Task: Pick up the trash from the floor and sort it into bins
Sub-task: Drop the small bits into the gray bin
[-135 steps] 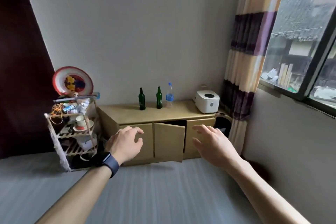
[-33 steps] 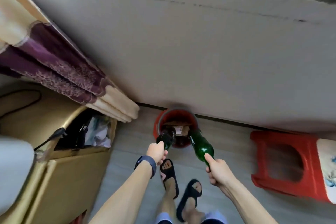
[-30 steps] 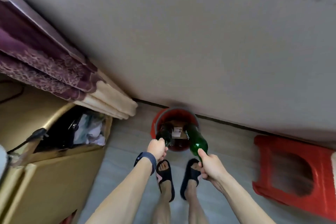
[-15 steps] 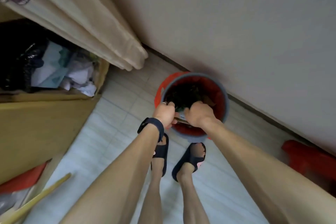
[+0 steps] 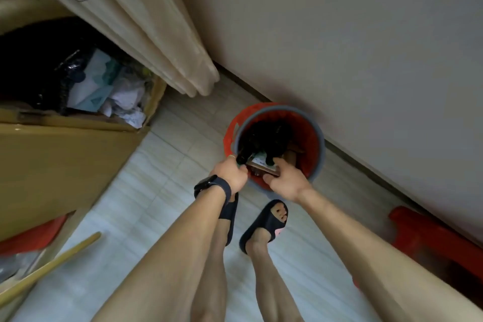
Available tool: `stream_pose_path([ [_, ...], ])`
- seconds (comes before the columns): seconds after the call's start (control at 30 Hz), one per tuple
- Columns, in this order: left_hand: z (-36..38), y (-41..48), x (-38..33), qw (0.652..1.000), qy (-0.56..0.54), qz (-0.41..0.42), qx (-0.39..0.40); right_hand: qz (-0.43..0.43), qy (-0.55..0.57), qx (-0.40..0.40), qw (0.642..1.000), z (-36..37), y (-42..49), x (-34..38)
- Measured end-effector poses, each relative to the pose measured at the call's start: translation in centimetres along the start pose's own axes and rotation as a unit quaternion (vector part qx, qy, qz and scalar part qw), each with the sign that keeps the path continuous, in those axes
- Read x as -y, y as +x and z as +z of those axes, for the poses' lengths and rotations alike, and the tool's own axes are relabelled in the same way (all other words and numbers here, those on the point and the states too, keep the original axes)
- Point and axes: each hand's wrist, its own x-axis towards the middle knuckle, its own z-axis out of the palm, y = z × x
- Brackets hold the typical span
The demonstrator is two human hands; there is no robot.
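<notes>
A red bin with a grey rim stands on the floor against the wall. Two dark green glass bottles lean inside it, bases down, on top of cardboard scraps. My left hand is at the bin's near rim, closed round the neck of the left bottle. My right hand is beside it, fingers curled at the neck of the right bottle. The lower parts of both bottles are lost in the bin's dark inside.
On the left a cardboard box holds a black bag and crumpled paper. A curtain hangs above it. A red stool stands at the right, a wooden stick lies lower left. My sandalled feet are just before the bin.
Both bottles went from hanging above the bin to leaning inside it. My hands followed them down and now sit at the near rim, slightly further back than half a second ago.
</notes>
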Motion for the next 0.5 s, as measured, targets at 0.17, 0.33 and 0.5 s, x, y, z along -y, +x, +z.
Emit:
stream_pose_path([
  [0.17, -5.6, -11.4, -0.5, 0.999, 0.043, 0.027, 0.015, -0.037, -0.031, -0.017, 0.999, -2.0, -12.9, 3.1],
  [0.33, -12.2, -24.7, -0.5, 0.993, 0.063, 0.095, -0.026, -0.141, -0.127, -0.039, 0.981, -4.6, -26.6, 9.7],
  [0.5, -18.9, -36.4, 4.9, 0.975, 0.101, 0.134, -0.148, -0.302, -0.163, -0.154, 0.927, -6.2, -38.7, 17.3],
])
